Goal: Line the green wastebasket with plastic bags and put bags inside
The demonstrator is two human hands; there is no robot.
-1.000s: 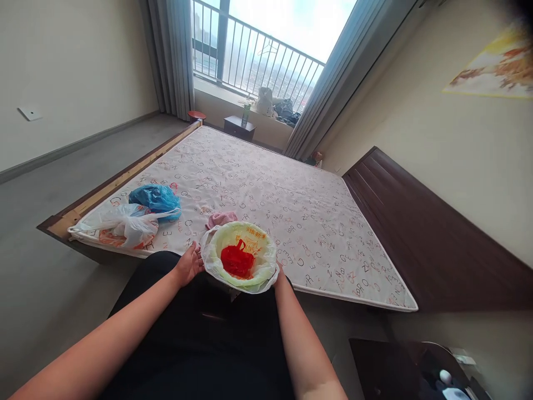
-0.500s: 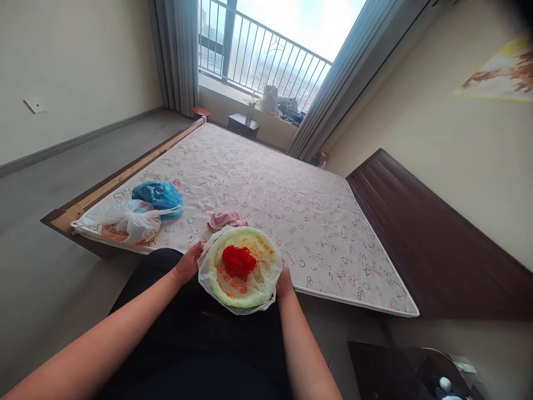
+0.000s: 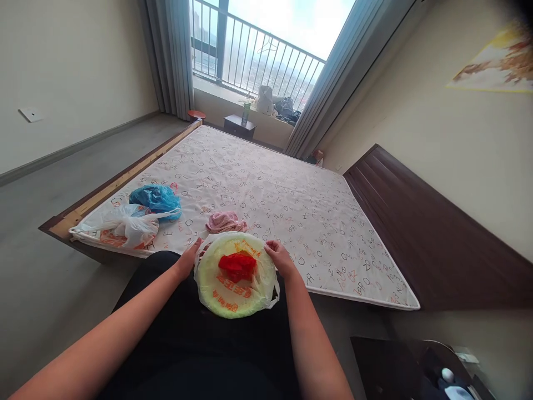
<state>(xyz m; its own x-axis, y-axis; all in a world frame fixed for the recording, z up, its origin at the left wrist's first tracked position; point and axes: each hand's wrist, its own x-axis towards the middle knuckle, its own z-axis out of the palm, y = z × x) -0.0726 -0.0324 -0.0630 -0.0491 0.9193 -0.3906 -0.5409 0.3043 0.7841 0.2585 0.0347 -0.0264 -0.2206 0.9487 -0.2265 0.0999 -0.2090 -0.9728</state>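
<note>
In front of my lap is a round, pale green bin [image 3: 210, 291], seen from above. A translucent white plastic bag [image 3: 272, 300] with orange print lines it and folds over its rim. Something bright red [image 3: 238, 266] and crumpled lies inside. My left hand [image 3: 189, 260] is closed on the bag's edge at the left of the rim. My right hand [image 3: 281, 258] pinches the bag at the upper right of the rim. Just beyond the bin, a pink cloth [image 3: 226, 221] rests on the mattress [image 3: 266, 183].
A blue plastic bag [image 3: 156, 199] and a knotted white bag [image 3: 132, 226] lie at the mattress's near left corner. A dark headboard [image 3: 400, 239] stands to the right. A dark bedside table [image 3: 381, 364] is at the lower right, a small cabinet [image 3: 239, 126] by the window.
My right hand has moved up from the bin's right side to the upper right of its rim. The bin has shifted slightly left and down; the left hand stays at the rim.
</note>
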